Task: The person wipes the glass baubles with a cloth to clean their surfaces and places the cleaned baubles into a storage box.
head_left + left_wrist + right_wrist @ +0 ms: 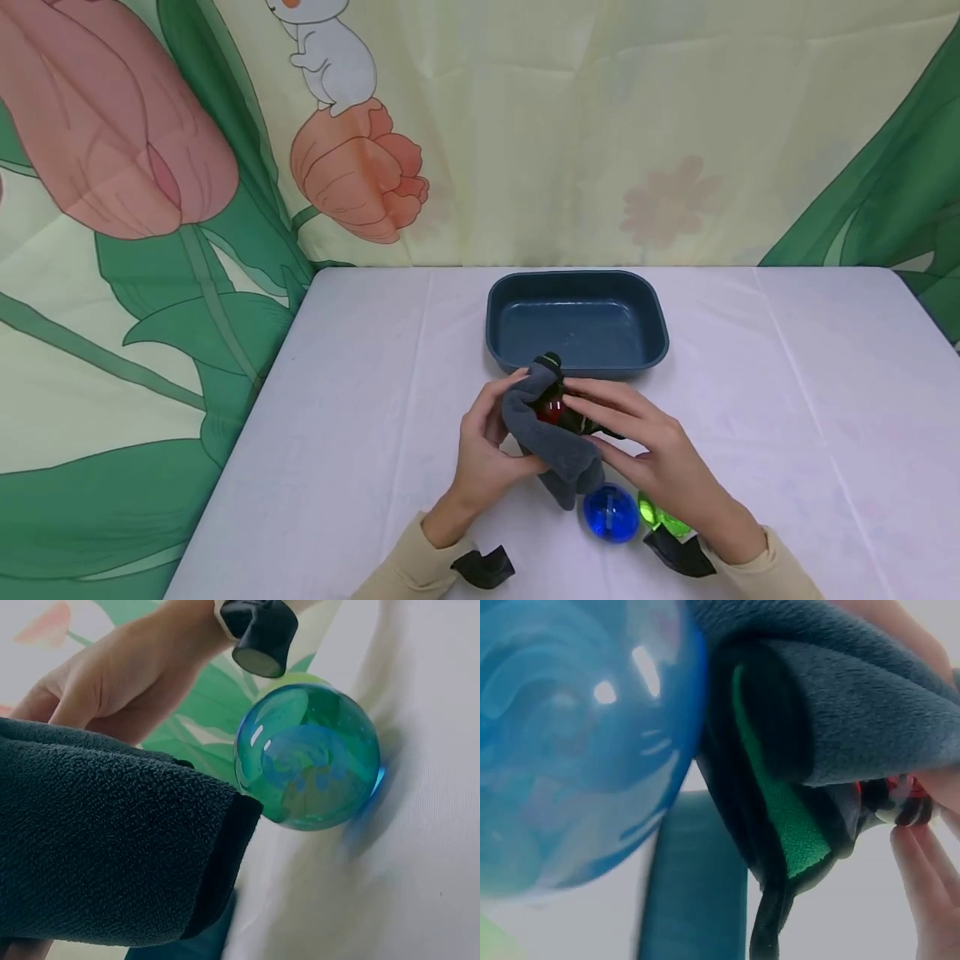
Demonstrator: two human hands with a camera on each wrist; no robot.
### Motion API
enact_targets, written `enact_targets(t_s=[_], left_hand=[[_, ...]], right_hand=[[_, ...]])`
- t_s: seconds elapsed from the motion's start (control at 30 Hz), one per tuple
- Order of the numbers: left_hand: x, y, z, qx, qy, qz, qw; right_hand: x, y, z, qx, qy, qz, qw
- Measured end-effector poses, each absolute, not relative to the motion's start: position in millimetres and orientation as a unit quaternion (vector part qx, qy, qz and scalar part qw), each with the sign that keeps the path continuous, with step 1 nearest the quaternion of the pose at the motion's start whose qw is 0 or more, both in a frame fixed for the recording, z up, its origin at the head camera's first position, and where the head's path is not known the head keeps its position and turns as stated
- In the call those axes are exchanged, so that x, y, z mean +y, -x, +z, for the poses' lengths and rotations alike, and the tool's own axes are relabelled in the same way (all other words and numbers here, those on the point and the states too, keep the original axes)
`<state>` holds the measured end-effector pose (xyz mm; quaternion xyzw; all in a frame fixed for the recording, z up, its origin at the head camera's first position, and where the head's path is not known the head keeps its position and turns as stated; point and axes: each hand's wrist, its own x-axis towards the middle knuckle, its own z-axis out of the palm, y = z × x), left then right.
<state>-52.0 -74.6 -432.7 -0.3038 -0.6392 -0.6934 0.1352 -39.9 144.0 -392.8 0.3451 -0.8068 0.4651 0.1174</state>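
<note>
Just in front of the basin, my left hand (487, 458) grips a folded grey towel (558, 450) with dark edging. The towel wraps partly round a glossy red object (551, 408), its red surface (904, 787) showing beneath a fold in the right wrist view. My right hand (660, 442) holds the object's right side, fingertips against it. Most of its shape is hidden by towel and fingers. Close below the towel sits a clear blue ball (611, 512), large in the left wrist view. A shiny green object (660, 517) lies beside it, partly behind my right wrist.
A dark blue rectangular basin (577, 362) stands at the table's back edge, right behind my hands. White cloth (360, 433) covers the table. A printed floral curtain (525, 150) hangs behind it. Black straps (483, 568) are on both wrists.
</note>
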Motion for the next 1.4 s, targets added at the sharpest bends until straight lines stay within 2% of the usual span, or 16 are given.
enact_targets(t_s=[0.17, 0.47, 0.7, 1.1, 1.4], left_hand=[[-75.3, 51.7, -431.1, -0.647, 0.297, -0.691, 0.125], [-77.8, 50.6, -429.1, -0.66, 0.292, -0.686, 0.094], [-78.3, 50.6, -429.5, -0.659, 0.292, -0.684, 0.11], [-78.3, 48.1, -428.9, -0.66, 0.286, -0.683, 0.128], [-78.2, 48.4, -423.9, -0.663, 0.296, -0.681, 0.096]], right_hand=[[141.6, 40.7, -394.0, -0.794, -0.367, 0.464, 0.141], [143.0, 38.8, -393.7, -0.819, -0.317, 0.464, 0.113], [141.4, 38.5, -394.6, -0.826, -0.292, 0.471, 0.106], [143.6, 39.8, -390.5, -0.831, -0.318, 0.447, 0.091], [142.9, 40.4, -396.3, -0.811, -0.351, 0.44, 0.157]])
